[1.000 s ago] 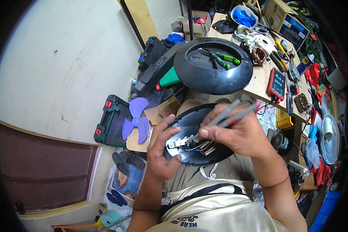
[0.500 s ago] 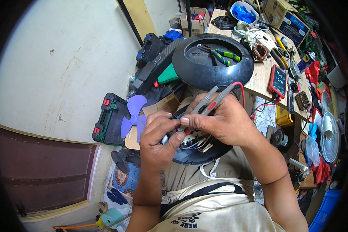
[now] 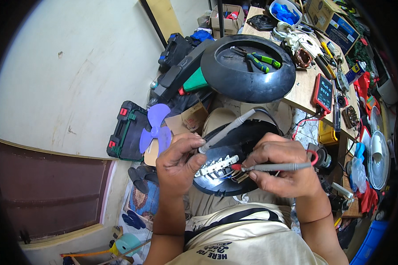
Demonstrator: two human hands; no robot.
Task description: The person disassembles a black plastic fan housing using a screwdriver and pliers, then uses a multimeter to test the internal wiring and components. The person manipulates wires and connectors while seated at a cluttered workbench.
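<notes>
My left hand [image 3: 176,164] pinches a grey test probe [image 3: 229,130] near its lower end; the probe slants up to the right with a dark lead at the top. My right hand [image 3: 287,164] grips the other test probe [image 3: 274,167], lying nearly level, with a red collar toward the left and a red lead behind. Below both hands, a black round plastic shell [image 3: 252,133] rests open on my lap. Inside it sits a white push-button switch strip [image 3: 217,166] with loose wires beside it. The red collar is close to the strip's right end; contact cannot be made out.
A black ring-shaped base [image 3: 247,86] carries green-handled pliers [image 3: 261,62] ahead. On the wooden table [image 3: 298,88] at right stand a lit red multimeter [image 3: 323,92] and motor parts [image 3: 301,55]. A purple fan blade [image 3: 155,130] and open tool case [image 3: 127,132] lie left.
Both probes were together in my right hand, with my left fingers at their lower ends. Now each hand has one probe, the hands have moved apart, and the switch strip shows.
</notes>
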